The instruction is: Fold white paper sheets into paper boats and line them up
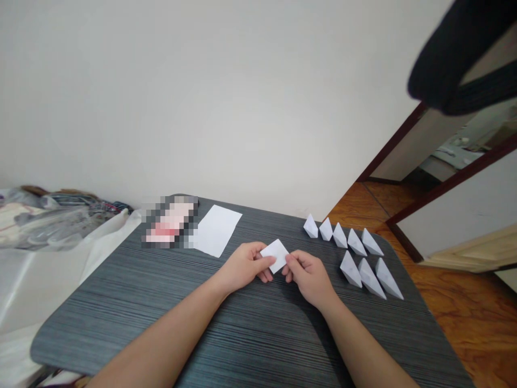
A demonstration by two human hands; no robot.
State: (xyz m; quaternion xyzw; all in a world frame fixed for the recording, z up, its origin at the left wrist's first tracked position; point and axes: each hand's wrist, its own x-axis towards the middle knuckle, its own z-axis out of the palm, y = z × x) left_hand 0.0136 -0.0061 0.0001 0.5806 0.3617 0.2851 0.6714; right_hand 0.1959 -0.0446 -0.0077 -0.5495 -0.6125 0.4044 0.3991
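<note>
Both of my hands pinch one small folded piece of white paper (275,254) just above the dark striped table (161,318). My left hand (244,265) grips its left edge with thumb and fingers closed. My right hand (307,274) holds the right edge, fingers curled. To the right of my hands, several folded white paper boats (365,264) stand in two rows on the table. A flat white paper sheet (216,229) lies at the far side of the table.
A blurred-out pink and white object (170,222) lies beside the flat sheet. Left of the table sits a white surface with plastic bags and cloth (48,215). A wooden floor (464,302) and a doorway are at the right. A plain wall is behind.
</note>
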